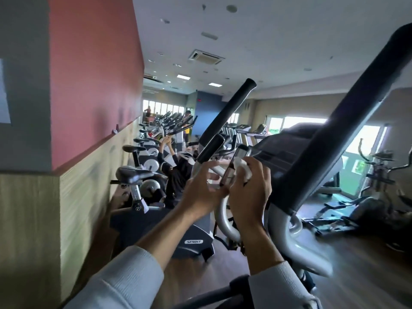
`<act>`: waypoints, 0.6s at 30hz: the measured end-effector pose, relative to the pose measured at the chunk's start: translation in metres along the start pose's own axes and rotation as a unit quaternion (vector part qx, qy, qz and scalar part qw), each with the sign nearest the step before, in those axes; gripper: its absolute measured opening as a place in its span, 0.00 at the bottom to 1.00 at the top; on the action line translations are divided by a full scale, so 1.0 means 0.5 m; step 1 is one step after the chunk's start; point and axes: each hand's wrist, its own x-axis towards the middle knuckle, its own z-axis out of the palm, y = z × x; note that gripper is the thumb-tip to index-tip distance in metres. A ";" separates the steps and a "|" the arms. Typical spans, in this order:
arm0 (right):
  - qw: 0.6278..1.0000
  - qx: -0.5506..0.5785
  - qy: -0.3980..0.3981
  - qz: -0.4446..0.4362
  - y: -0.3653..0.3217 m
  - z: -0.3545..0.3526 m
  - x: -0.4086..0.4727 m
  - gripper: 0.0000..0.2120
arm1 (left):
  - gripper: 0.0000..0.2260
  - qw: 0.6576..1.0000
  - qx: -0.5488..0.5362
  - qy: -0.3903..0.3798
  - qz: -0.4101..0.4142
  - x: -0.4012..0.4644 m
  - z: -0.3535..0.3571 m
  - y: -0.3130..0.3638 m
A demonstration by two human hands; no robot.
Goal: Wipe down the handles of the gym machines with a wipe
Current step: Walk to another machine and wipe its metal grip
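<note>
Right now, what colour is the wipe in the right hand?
White; the wipe shows best in the head view.

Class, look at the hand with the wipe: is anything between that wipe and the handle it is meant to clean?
Nothing visible does. The right hand presses the white wipe directly against the short chrome-plated handle by the console. The left hand is beside it, lower left, not between wipe and handle.
</note>
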 end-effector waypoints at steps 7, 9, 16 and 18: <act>0.996 -0.069 -0.036 0.033 0.035 0.018 0.000 0.12 | 0.26 1.000 -0.012 -0.020 -0.015 0.028 0.061 -0.050; 0.996 -0.089 -0.023 0.003 0.036 0.022 -0.009 0.12 | 0.22 0.997 -0.064 -0.044 0.002 0.030 0.078 -0.066; 0.978 -0.176 -0.077 -0.078 0.042 0.020 -0.053 0.08 | 0.32 0.984 -0.156 -0.080 0.016 0.026 0.103 -0.128; 0.969 -0.210 -0.069 -0.109 0.028 0.030 -0.019 0.07 | 0.32 0.980 -0.170 -0.103 -0.001 0.026 0.098 -0.122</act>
